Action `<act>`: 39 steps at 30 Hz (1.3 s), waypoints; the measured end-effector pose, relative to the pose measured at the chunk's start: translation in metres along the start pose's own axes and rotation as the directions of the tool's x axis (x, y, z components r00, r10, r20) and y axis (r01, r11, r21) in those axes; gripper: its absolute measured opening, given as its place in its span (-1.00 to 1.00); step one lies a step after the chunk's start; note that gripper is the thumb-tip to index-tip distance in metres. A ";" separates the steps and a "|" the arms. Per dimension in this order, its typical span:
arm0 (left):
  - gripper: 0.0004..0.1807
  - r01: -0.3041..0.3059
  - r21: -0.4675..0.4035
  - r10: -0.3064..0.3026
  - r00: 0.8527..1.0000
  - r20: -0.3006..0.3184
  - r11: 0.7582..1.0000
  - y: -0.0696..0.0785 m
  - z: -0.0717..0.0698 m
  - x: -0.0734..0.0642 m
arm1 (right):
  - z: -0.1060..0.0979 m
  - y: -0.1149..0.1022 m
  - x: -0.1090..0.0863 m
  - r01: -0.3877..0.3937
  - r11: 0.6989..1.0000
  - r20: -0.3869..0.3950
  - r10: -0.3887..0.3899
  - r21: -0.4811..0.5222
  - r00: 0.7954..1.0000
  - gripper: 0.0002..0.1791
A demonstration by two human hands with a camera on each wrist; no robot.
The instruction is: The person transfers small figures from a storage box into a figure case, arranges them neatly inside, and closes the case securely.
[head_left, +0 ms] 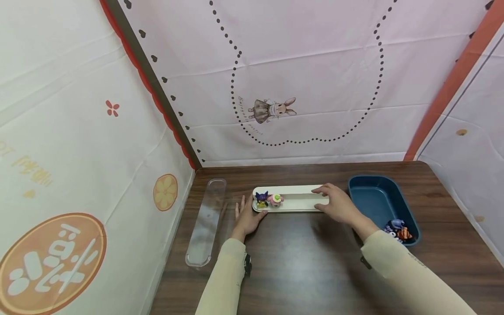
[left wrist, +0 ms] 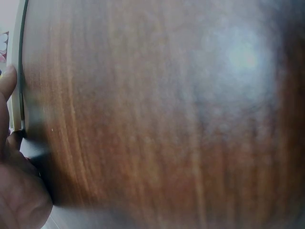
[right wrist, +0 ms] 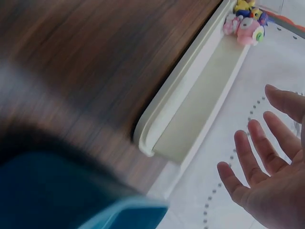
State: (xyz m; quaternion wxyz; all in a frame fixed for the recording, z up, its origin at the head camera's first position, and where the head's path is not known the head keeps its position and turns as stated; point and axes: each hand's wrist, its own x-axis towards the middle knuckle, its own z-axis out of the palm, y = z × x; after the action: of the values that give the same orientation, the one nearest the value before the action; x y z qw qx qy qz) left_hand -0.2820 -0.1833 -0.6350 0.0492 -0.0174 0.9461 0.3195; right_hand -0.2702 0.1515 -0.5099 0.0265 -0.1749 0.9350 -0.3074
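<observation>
A long cream-white box (head_left: 299, 204) lies crosswise on the table, its inside facing up. Two small toy figures stand at its left end: a dark blue and yellow one (head_left: 261, 199) and a pink one with a green-and-white top (head_left: 275, 200). My left hand (head_left: 246, 218) rests against that end, thumb at the front corner and other fingers spread. In the left wrist view only part of this hand (left wrist: 19, 191) shows beside the box's edge. Over the right end is my right hand (head_left: 338, 204); the right wrist view shows its fingers (right wrist: 259, 148) spread and holding nothing.
To the right stands a blue tray (head_left: 372, 203) with several small figures (head_left: 397, 230) in its near corner. A clear plastic lid (head_left: 205, 223) lies at the left. Printed cloth (head_left: 315, 78) hangs behind and beside the brown wooden table (head_left: 299, 271).
</observation>
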 end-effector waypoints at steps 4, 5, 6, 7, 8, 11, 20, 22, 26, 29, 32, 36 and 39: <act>0.03 -0.009 -0.014 0.008 1.000 -0.011 1.000 0.001 0.001 0.000 | -0.013 0.011 -0.013 -0.001 1.000 -0.023 0.001 -0.017 1.000 -0.48; 0.03 -0.010 -0.015 0.010 1.000 -0.011 1.000 0.001 0.001 0.000 | -0.016 0.013 -0.015 -0.003 1.000 -0.027 0.003 -0.020 1.000 -0.49; 0.03 -0.009 -0.012 0.009 1.000 -0.007 1.000 0.001 0.002 -0.001 | -0.019 0.016 -0.018 -0.005 1.000 -0.030 0.004 -0.022 1.000 -0.49; 0.03 -0.009 -0.011 0.009 1.000 -0.004 1.000 0.001 0.002 0.000 | -0.022 0.019 -0.022 -0.007 1.000 -0.034 0.007 -0.022 0.999 -0.50; 0.03 -0.010 -0.012 0.010 1.000 -0.005 1.000 0.001 0.002 -0.001 | -0.025 0.022 -0.025 -0.010 1.000 -0.037 0.009 -0.018 0.999 -0.51; 0.02 -0.013 -0.019 0.013 1.000 -0.007 1.000 0.001 0.001 -0.001 | -0.032 0.033 -0.034 -0.014 1.000 -0.046 0.014 -0.014 0.999 -0.52; 0.02 -0.009 -0.020 0.009 1.000 -0.006 1.000 0.002 0.000 -0.001 | -0.047 0.060 -0.063 -0.051 0.999 -0.046 0.051 -0.015 0.998 -0.57; 0.02 -0.006 -0.015 0.006 1.000 -0.009 1.000 0.001 0.001 0.000 | -0.048 0.064 -0.068 -0.056 0.998 -0.039 0.055 -0.015 0.998 -0.59; 0.03 0.003 -0.004 -0.003 1.000 0.000 1.000 0.000 0.002 0.001 | -0.051 0.071 -0.074 -0.077 0.997 -0.014 0.077 -0.019 0.997 -0.62; 0.02 0.002 -0.002 -0.002 1.000 -0.003 1.000 0.001 0.001 -0.001 | -0.052 0.075 -0.078 -0.119 0.993 0.047 0.119 0.004 0.992 -0.61; 0.01 0.002 0.008 -0.002 1.000 -0.003 1.000 0.003 -0.001 -0.003 | -0.053 0.078 -0.082 -0.186 0.981 0.153 0.175 0.060 0.973 -0.58; 0.01 0.007 0.018 -0.007 1.000 0.002 1.000 0.005 -0.003 -0.004 | -0.054 0.082 -0.083 -0.231 0.969 0.260 0.202 0.086 0.944 -0.57; 0.01 0.005 0.019 -0.005 1.000 -0.001 1.000 0.005 -0.003 -0.005 | -0.055 0.084 -0.083 -0.235 0.971 0.285 0.212 0.048 0.935 -0.55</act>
State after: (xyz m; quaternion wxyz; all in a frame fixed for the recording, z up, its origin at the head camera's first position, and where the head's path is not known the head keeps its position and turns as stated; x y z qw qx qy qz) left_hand -0.2780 -0.1817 -0.6292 0.0498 -0.0193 0.9491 0.3105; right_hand -0.2268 0.2742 -0.5193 0.1994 -0.1077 0.9225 -0.3124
